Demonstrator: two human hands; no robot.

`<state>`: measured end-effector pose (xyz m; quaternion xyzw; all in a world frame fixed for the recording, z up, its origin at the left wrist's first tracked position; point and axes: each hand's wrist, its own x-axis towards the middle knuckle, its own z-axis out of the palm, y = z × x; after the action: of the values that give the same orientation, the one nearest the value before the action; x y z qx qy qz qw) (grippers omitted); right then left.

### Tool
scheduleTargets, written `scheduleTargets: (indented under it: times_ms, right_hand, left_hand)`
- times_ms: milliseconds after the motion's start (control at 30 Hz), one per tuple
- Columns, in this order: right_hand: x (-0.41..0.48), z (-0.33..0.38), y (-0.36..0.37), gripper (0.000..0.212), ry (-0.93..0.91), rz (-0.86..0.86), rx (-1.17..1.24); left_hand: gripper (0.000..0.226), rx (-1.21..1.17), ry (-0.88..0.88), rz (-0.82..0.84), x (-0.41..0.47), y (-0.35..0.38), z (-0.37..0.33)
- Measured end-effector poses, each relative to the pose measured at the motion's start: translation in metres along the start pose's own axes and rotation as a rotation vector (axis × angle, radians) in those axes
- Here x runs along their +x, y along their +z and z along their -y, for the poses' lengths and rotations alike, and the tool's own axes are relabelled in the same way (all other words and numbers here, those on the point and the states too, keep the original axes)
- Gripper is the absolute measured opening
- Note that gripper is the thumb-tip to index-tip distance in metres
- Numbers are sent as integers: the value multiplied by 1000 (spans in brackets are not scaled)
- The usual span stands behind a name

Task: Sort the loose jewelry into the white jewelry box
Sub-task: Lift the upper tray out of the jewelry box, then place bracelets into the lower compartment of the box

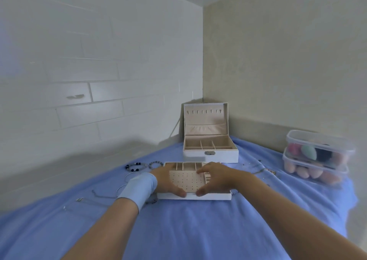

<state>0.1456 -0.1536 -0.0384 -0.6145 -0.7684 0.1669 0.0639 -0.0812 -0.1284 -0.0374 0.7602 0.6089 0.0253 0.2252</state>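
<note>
You are holding the tray (210, 196) with both hands. Your left hand (168, 180) is lying over its left part and your right hand (216, 176) over its right part. Each thumb is pressing on the near wall and the fingers are curving over the top, so both hands are clamping the tray.

The tray is sitting on the blue cloth (188, 230), just in front of the open jewelry box (210, 156). Whether the two are touching is not showing from here.

The tray is looking light, stiff and shallow, with a soft lining. It is likely lifting easily but tipping if you are taking it by one end. So the two-sided hold on the outer walls is suiting it better than pulling on the thin dividers.

The loose jewelry is all lying outside your grip. The beaded bracelets (134, 167) are resting just beyond your left hand. The thin bangles (127, 177) and a fine chain (103, 196) are lying beside your left wrist. Another chain (264, 170) is trailing on the cloth to the right of your right forearm.

Expect the beads to be rolling and the chains to be hanging limp and snagging. You are better off pinching each piece singly, the chains near the clasp.
</note>
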Motion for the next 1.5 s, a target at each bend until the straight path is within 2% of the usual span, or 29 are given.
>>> scheduleTargets:
  times_ms: [100, 200, 267, 333, 433, 533, 633, 733, 800, 933, 1067, 1200, 1333, 1500]
  right_hand:
    - [5, 21, -10, 74, -34, -51, -74]
    - [17, 54, -16, 50, -132, -112, -75]
    - [27, 78, -13, 35, -216, -118, -93]
    - [38, 101, -6, 28, -267, -85, -98]
    - [58, 129, 8, 22, -292, -7, -132]
    - [76, 149, 20, 20, -306, 71, -285]
    - [87, 163, 30, 28, -285, 135, -532]
    - [100, 167, 40, 34, -265, 151, -573]
    - [104, 164, 39, 31, -259, 175, -519]
    - [105, 153, 19, 19, -259, 199, -184]
    - [110, 137, -6, 15, -286, 122, 95]
    - [117, 115, -29, 15, -291, 55, 395]
    - [123, 83, -60, 10, -261, -62, 532]
    - [147, 36, -85, 5, -159, -226, 549]
  left_hand:
    - [104, 12, 13, -24, -6, -18, 7]
    - [68, -86, 43, -99, -12, -39, 19]
    - [47, -64, 45, -157, -16, -46, 31]
    - [34, -14, 22, -175, -19, -47, 45]
    - [29, 21, -29, -135, -21, -41, 70]
    - [25, 55, -67, -70, -22, -36, 89]
    - [25, 78, -51, -15, -18, -34, 103]
    - [27, 105, -24, -4, -13, -33, 110]
    - [25, 92, -12, -20, -8, -32, 114]
    - [16, -51, 34, -80, -4, -42, 120]
    - [10, -294, 132, -151, 1, -62, 115]
    - [16, -636, 202, -171, 14, -76, 90]
    - [16, -808, 260, -227, 39, -87, 55]
    - [10, -756, 262, -290, 95, -89, 8]
